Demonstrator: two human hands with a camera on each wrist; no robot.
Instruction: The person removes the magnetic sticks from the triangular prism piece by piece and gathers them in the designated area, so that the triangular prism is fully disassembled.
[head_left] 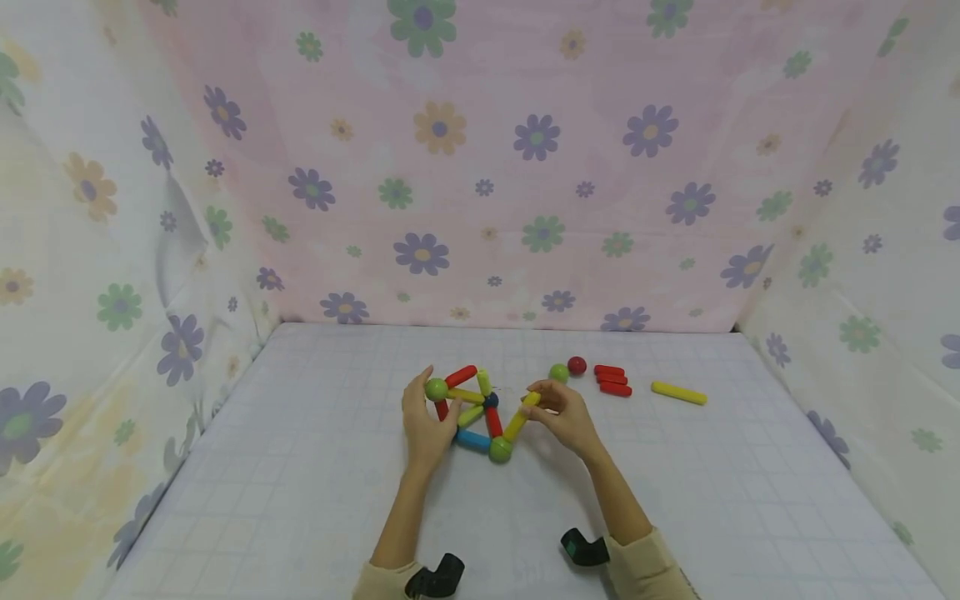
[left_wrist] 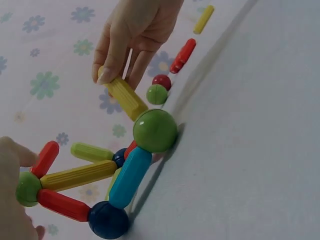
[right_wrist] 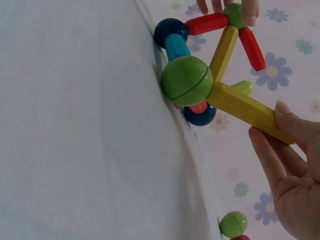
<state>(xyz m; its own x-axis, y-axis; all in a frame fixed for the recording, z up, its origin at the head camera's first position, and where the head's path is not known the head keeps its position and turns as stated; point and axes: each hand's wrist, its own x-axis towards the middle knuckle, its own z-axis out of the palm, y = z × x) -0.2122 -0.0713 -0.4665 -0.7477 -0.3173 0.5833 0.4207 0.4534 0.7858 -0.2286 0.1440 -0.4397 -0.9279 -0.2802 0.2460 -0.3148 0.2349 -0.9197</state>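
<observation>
Here was the right hand (head_left: 558, 414), nearly closed, thumb and fingertips pinching the upper end of a ribbed yellow rod (head_left: 519, 421), and the lower end of that rod sat right against the front green ball (head_left: 500, 450)! Over on the other side, the left hand (head_left: 429, 425) was in on it too, half curled, thumb and fingers to either side of the left green ball (head_left: 436, 389), gripping it.

Between the hands stood the ball-and-rod frame (head_left: 470, 416), around the middle of the white table (head_left: 300, 467), its front green ball down on the surface. What a tangle of colour! A blue rod (head_left: 474, 440) ran from that ball to a dark blue corner ball (left_wrist: 108, 220), while a short red rod (head_left: 493, 422) linked it to the inner dark blue ball (head_left: 491, 400). From there a second yellow rod (head_left: 467, 396) reached the left green ball, and a light green rod (head_left: 483, 382) poked up with one end free.

Off to the right, beyond the right hand, a loose green ball (head_left: 558, 372) lay beside a red ball (head_left: 577, 365), then three red rods (head_left: 612, 379) bunched together, and farthest right, a loose yellow rod (head_left: 678, 392)
</observation>
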